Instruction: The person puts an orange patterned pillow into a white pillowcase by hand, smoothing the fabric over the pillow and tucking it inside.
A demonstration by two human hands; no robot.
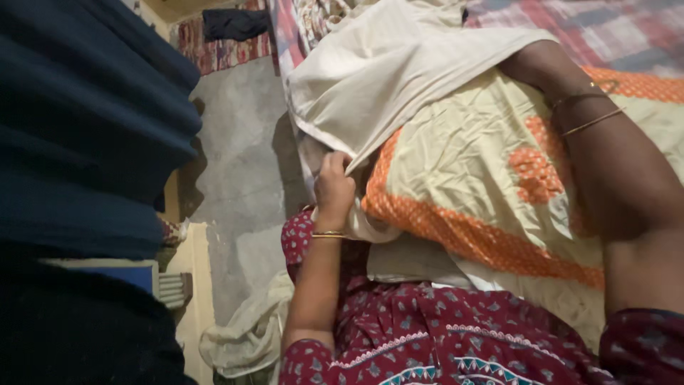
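Note:
My left hand [333, 187] pinches the edge of a cream cloth cover [385, 78] at the side of the bed. That cover is drawn over one end of a cream pillow with an orange patterned border [463, 164]. My right forearm, with thin gold bangles [590, 114], reaches up across the pillow, and my right hand is hidden under the cream cover. A gold bangle sits on my left wrist too. My maroon patterned dress [442, 335] fills the bottom of the view.
A checked red and white bedsheet [605, 28] covers the bed at the top right. Grey concrete floor [235, 157] lies to the left of the bed, with a pale crumpled cloth [242, 335] on it. A dark blue fabric mass [85, 128] blocks the left side.

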